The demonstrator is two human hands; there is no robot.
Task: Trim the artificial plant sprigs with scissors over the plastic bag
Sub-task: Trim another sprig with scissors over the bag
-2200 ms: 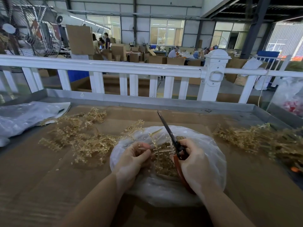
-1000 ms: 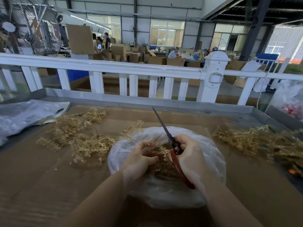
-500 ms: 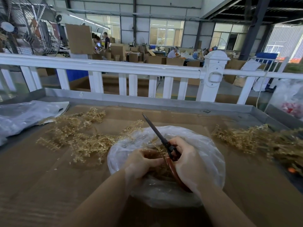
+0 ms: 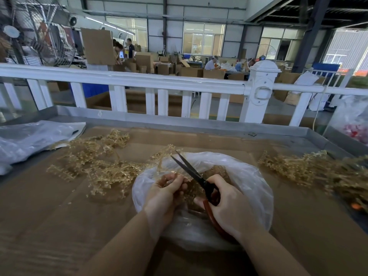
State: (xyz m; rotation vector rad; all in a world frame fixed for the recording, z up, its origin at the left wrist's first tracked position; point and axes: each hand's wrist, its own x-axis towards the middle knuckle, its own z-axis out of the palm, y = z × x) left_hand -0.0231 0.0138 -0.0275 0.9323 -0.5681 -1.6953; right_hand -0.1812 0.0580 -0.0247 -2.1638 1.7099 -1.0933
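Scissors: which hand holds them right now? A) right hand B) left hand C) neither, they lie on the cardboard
A: the right hand has its fingers through the red handles of the scissors, blades pointing up-left over the plastic bag, while the left hand pinches a sprig.

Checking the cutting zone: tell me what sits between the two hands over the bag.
In the head view, between the left hand and right hand lie a cluster of golden sprigs and the dark scissors, over the open plastic bag.
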